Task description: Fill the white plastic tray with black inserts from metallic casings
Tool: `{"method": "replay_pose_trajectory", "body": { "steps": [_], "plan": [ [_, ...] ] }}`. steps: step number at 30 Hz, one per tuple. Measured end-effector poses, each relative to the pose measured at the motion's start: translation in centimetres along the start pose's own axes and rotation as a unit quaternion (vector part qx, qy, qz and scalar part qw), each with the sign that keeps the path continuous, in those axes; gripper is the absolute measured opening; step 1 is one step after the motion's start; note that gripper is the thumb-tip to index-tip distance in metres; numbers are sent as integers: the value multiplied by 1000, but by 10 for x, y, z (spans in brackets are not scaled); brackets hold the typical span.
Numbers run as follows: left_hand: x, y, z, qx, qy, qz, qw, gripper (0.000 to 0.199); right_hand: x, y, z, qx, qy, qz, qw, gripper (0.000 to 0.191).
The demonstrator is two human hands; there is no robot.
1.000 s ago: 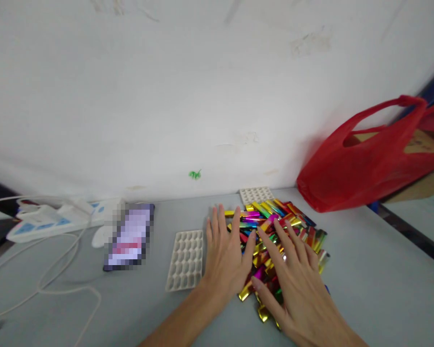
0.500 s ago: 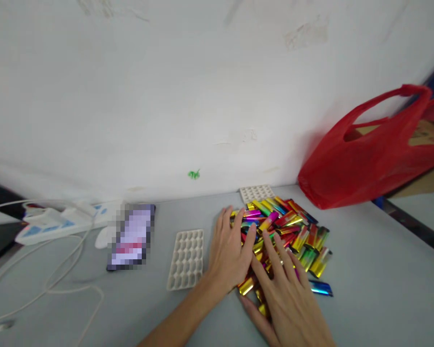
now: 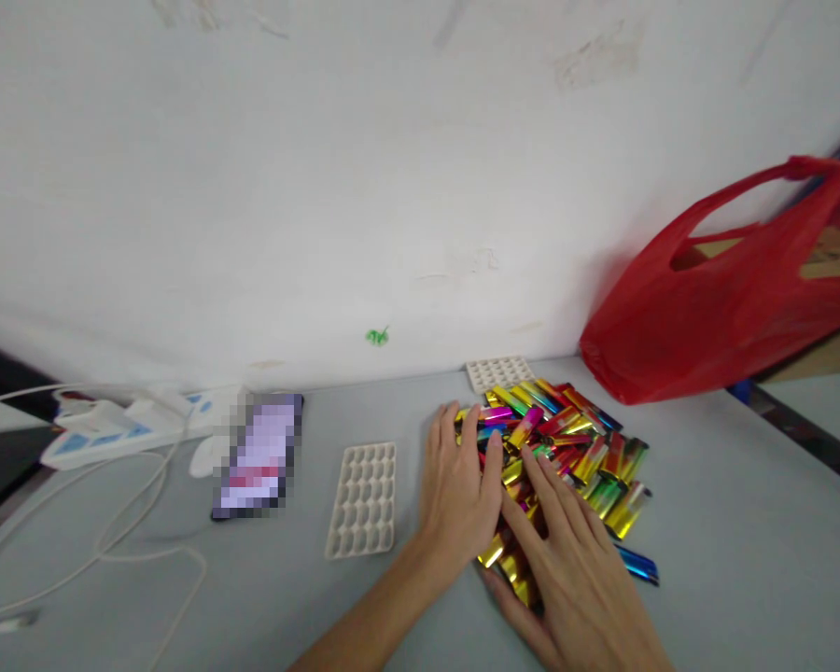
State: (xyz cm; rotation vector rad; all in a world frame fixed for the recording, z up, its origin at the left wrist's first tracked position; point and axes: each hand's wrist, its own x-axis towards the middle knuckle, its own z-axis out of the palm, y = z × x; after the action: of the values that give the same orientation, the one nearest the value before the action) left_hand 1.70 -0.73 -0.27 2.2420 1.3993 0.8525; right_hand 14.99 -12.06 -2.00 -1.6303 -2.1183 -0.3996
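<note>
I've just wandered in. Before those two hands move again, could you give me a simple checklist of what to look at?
1. Left hand at the left side of the shiny pile: ok.
2. Right hand over the pile's near side, fingers extended: ok.
3. Every piece tucked in: not ok; a blue piece sticks out to the right of the right hand.
4. Near white tray apart from the left hand: ok, grey tabletop shows between them.
5. Far white tray untouched by the pile: cannot tell.
6. Nothing gripped beneath the palms: cannot tell, the undersides are hidden.
</note>
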Motion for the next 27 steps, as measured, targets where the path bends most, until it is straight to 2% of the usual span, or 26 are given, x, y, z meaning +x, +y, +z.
{"method": "replay_pose_trajectory", "body": {
  "steps": [16,27],
  "plan": [
    [3,5,15,-56,17,-7,998,44,-2,11,-10,-28,-17,-9,999,71],
    [9,3,5,-158,34,-38,986,48,5,4,-17,-42,-2,-34,999,69]
  ]
}}
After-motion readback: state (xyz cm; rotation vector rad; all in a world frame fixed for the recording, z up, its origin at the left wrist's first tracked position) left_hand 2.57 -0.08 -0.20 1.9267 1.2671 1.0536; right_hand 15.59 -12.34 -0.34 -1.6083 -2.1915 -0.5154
